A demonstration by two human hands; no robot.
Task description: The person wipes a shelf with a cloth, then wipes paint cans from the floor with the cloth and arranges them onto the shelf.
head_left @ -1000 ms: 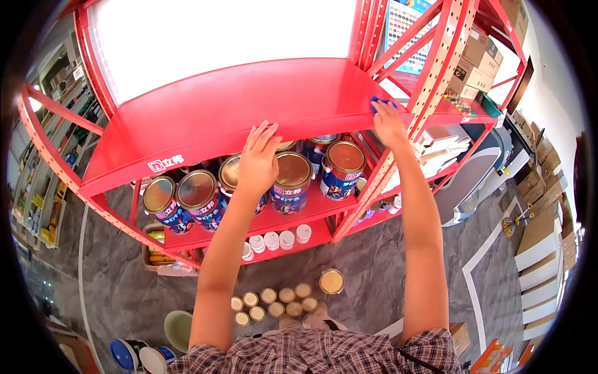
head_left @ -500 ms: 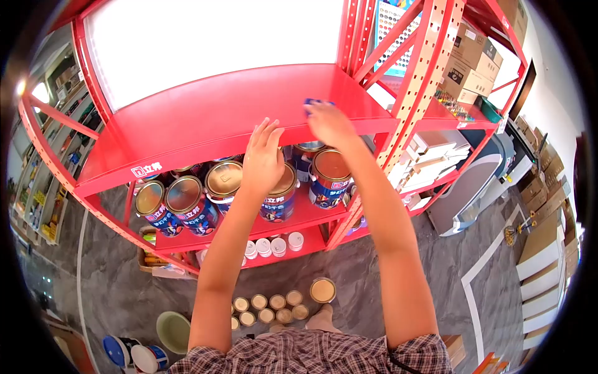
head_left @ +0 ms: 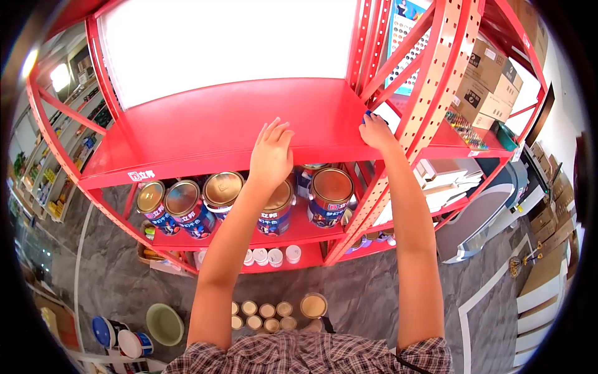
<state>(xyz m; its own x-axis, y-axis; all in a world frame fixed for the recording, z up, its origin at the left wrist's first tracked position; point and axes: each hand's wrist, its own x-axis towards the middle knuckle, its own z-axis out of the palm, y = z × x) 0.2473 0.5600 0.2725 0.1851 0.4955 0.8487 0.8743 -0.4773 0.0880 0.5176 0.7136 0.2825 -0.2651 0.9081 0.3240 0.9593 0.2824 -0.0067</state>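
Two hands sit apart, left (head_left: 272, 153) loose, right (head_left: 377, 132) clutching blue cloth (head_left: 368, 113) that overreaching could snag on the two-o'clock perforated metal upright (head_left: 436, 78).

Illumination was bright overall. Behind the rear edge of the red shelf (head_left: 218, 118), the white panel (head_left: 224, 43) was overexposed to featureless glare, and a pale sheen lay across the shelf's surface. A lamp (head_left: 60, 76) beyond the left end was burnt out to white, with a flare spot nearby. Below the front edge, the paint cans (head_left: 198, 219) stood in softer shade, their lids (head_left: 224, 187) catching light. Wide-angle distortion bowed that edge; black vignetting enclosed the periphery, where background shelving (head_left: 68, 146) lost sharpness.
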